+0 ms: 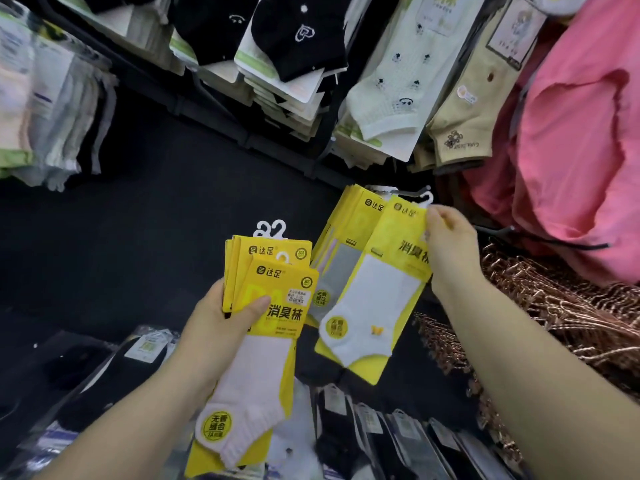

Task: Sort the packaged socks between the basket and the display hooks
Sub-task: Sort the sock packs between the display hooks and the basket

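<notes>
I count two hands: left hand and right hand. The left bunch of yellow sock packs holds three, matching three white hanger loops. The right bunch of yellow sock packs holds at least two; the edges behind blur. Above are two black sock stacks, one pale green pair, one beige pair and one pink garment. The copper hangers are a heap I can't count.

At centre frame our left hand grips a stack of yellow sock packs; just right of it our right hand pinches another yellow pack by its top edge, below a pink garment.
</notes>
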